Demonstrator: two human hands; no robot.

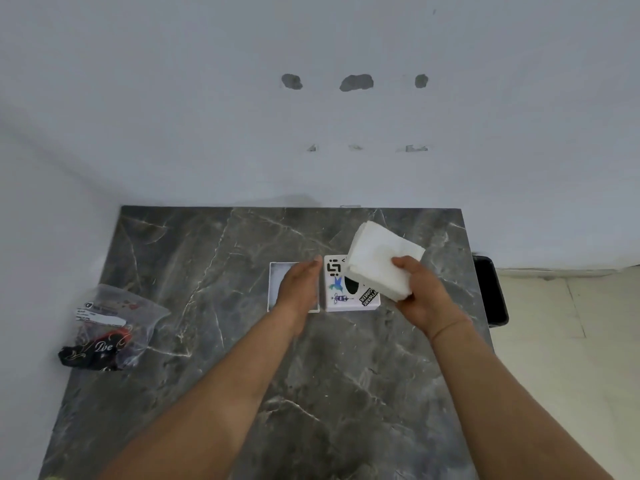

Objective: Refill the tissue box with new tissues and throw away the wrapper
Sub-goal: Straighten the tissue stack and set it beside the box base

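Two bare hands are reaching forward over a dark marble-patterned table [207,341] that is standing against a pale wall [207,98]. Far to the left on the table, well apart from the hands, a clear plastic wrapper [117,327] is lying crumpled, with a white label on it and something black and red showing inside. Toward the middle, a shallow white tray-like base [277,289] is sitting open side up; it looks like the bottom part of the tissue box. The left hand [299,289] is hovering over this base with its fingers stretched out flat and close together, gripping nothing; whether the palm is touching the rim is not clear. Just beside the base, to its right, the white tissue box cover [341,292] is resting on the table, showing stickers and a dark oval slot on top. The two parts are lying side by side, nearly touching. Above the right half of the cover, the right hand [420,296] is clamping a thick stack of white tissues [379,261], thumb on top and fingers underneath, and the stack is tilting up and away from the person. Past the right edge of the table, a black bin [490,292] is standing on the light floor [571,323].
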